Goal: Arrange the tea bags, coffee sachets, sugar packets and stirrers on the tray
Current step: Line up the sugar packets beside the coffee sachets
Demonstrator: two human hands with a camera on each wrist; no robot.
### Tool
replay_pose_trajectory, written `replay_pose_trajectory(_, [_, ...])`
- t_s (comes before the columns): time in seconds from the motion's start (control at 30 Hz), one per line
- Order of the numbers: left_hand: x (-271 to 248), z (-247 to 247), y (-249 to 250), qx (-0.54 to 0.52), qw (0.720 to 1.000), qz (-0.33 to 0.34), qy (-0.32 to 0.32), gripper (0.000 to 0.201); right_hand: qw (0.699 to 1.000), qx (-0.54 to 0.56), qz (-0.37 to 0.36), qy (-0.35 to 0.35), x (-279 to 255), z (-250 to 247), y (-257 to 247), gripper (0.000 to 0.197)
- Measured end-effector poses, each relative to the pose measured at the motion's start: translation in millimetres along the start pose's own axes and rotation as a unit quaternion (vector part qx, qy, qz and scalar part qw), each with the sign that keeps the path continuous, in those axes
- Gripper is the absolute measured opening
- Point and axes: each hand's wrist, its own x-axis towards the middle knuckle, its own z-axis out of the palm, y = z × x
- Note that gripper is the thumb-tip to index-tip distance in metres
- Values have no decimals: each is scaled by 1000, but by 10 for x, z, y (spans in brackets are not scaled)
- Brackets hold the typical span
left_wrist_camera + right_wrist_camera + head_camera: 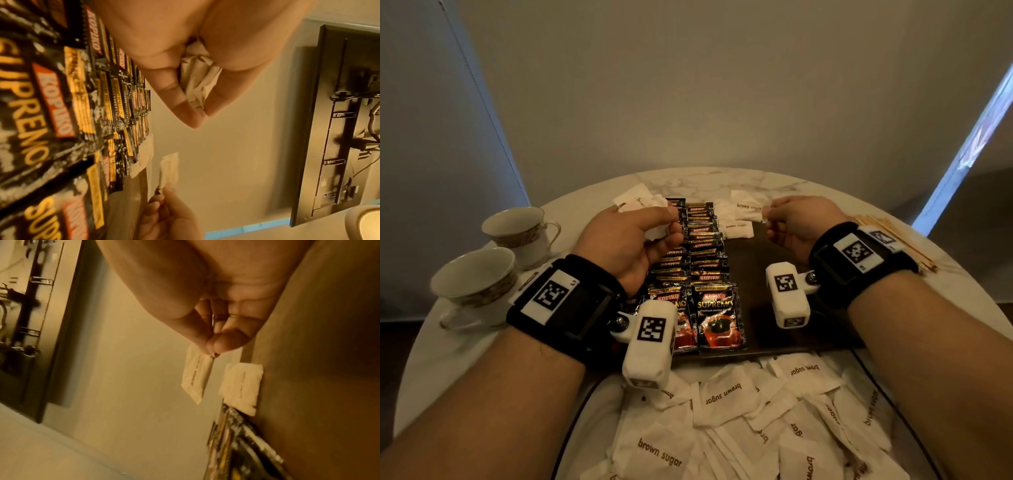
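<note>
Both hands hover palm-in over the tray point(767, 246): left hand point(626, 240) clutches sugar packets point(197, 76), right hand point(796, 222) pinches one packet's point(748, 207) corner.

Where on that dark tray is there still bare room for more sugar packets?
The tray's right part is bare, bordered by the coffee sachets on its left and the sugar packet lying at its far end. The tray's left side is crowded with overlapping sachets, and the near tabletop is heaped with loose brown sugar packets.

The left hand point(185, 56) pinches crumpled white paper packets point(197, 76). Shiny black coffee sachets point(82, 105) lie in rows beside it. The right hand point(170, 217) holds a flat white sugar packet point(169, 170).
</note>
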Motion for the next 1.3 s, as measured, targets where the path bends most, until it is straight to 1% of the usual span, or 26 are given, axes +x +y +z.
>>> replay_pose_trajectory(0.13, [20, -16, 8, -1, 1000, 1, 2, 26, 994, -103, 41, 20, 187, 25, 55, 15])
replay_pose_trajectory(0.2, [26, -16, 19, -1, 1000, 2, -3, 25, 990, -132, 55, 22, 234, 59, 76, 12])
replay_pose_trajectory(0.3, [29, -24, 34, -2, 1000, 4, -3, 24, 987, -143, 78, -2, 262, 113, 74, 11])
replay_pose_trajectory(0.47, [27, -31, 45, 2, 1000, 2, -2, 18, 983, -161, 92, -16, 287, 145, 53, 11])
replay_pose_trajectory(0.57, [16, -26, 60, 1, 1000, -1, -2, 16, 982, -161, 94, -27, 281, 139, 42, 4])
replay_pose_trajectory(0.67, [15, -26, 72, 1, 1000, 1, -1, 14, 985, -138, 93, -36, 255, 88, 27, 16])
replay_pose_trajectory(0.77, [7, -25, 76, 0, 1000, 3, -3, 12, 988, -133, 72, -32, 170, 39, -22, 17])
replay_pose_trajectory(0.8, [4, -19, 76, 1, 1000, 3, -3, 12, 987, -143, 59, -36, 136, 31, -39, 17])
replay_pose_trajectory(0.87, [-4, -10, 76, 6, 1000, 2, -4, 14, 981, -176, 53, -69, 59, 61, -68, 16])
replay_pose_trajectory(0.97, [-9, -6, 65, 13, 1000, 0, -4, 19, 968, -201, 85, -126, -15, 182, -42, 17])
replay_pose_trajectory(1.03, [-7, -7, 53, 14, 1000, -1, -3, 22, 966, -204, 94, -129, -22, 251, -13, 19])
replay_pose_trajectory(1.1, [-6, -8, 47, 15, 1000, -3, 3, 22, 969, -194, 93, -124, -6, 267, -2, 21])
replay_pose_trajectory(1.17, [-4, -14, 51, 12, 1000, -3, 8, 19, 976, -160, 87, -116, 28, 240, 1, 20])
replay_pose_trajectory(1.2, [-2, -19, 58, 11, 1000, -3, 8, 18, 983, -128, 78, -101, 61, 216, 2, 18])
replay_pose_trajectory(1.27, [2, -22, 68, 7, 1000, -2, 7, 18, 997, -39, 45, -50, 143, 163, 1, 14])
replay_pose_trajectory(1.3, [5, -20, 73, 6, 1000, -2, 7, 17, 999, 1, 29, -24, 191, 140, -2, 16])
